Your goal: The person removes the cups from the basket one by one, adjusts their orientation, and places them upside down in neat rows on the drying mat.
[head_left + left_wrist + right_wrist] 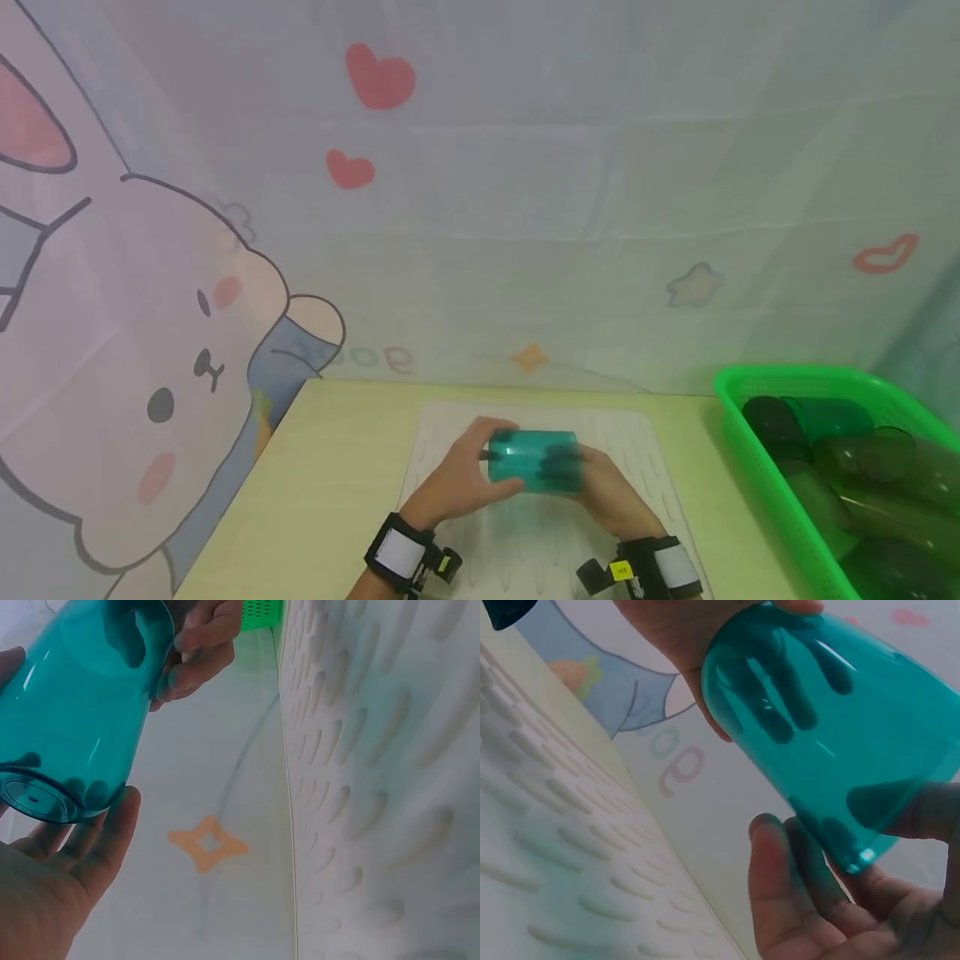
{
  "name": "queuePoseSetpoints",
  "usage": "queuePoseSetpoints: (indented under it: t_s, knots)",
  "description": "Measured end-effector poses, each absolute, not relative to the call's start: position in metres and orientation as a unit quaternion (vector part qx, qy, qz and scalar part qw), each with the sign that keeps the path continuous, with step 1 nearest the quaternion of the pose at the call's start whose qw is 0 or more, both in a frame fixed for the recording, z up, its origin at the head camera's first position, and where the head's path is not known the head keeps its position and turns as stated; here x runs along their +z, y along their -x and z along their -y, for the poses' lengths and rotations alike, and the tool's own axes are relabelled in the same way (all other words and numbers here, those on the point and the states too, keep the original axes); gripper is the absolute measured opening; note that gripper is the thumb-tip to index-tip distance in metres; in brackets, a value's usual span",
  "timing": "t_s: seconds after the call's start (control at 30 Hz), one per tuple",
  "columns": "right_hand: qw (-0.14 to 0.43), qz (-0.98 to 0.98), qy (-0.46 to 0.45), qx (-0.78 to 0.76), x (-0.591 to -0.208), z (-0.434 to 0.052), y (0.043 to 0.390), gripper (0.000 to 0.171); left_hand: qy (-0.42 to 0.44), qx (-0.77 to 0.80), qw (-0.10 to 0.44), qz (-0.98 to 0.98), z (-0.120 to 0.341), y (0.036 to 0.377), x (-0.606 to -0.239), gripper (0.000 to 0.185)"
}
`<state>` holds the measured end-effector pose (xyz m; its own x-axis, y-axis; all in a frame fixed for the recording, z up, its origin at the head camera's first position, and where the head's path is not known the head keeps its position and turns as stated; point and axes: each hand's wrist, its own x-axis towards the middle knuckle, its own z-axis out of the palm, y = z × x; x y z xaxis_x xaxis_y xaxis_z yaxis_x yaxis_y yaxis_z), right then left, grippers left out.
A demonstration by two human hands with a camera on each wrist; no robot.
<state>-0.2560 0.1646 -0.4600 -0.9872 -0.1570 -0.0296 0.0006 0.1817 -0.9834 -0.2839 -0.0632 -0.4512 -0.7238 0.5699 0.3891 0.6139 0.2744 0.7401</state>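
A see-through teal plastic cup [528,460] lies sideways in the air between both hands, over a white ridged mat [585,546]. My left hand [461,477] grips the cup's base end, thumb on the near side and fingers behind. In the left wrist view the round base [34,796] points toward the left palm. At the opposite end, my right hand [611,493] holds the cup by its rim end. The right wrist view has the right thumb [922,814] on one side and the fingers below. Left fingers show as dark shapes through the wall.
To the right stands a green plastic basket [787,375] with several dark and green see-through cups or bottles in it. The mat rests on a pale yellow table [300,500]. Behind hangs a printed cloth [525,208] with a rabbit and hearts.
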Motion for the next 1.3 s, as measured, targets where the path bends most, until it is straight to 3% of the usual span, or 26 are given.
queuePoseSetpoints:
  t_s: [0.3,0.57,1.0,1.3]
  knots:
    - [0.065,-0.747,0.005,-0.661,-0.453,-0.174,0.257,0.038,0.363,-0.449,0.009,0.817,0.078,0.288,-0.439,0.057]
    - [0.058,-0.771,-0.025,-0.633,-0.447,-0.192,0.251,0.042,0.336,-0.331,-0.004,0.882,0.087,0.294,-0.428,0.058]
    - [0.061,-0.781,-0.025,-0.621,-0.446,-0.197,0.253,0.045,0.304,-0.201,-0.008,0.931,0.094,0.323,-0.406,0.058]
    - [-0.008,-0.887,-0.019,-0.461,-0.447,-0.196,0.250,0.035,0.285,-0.108,0.006,0.952,0.088,0.333,-0.394,0.057]
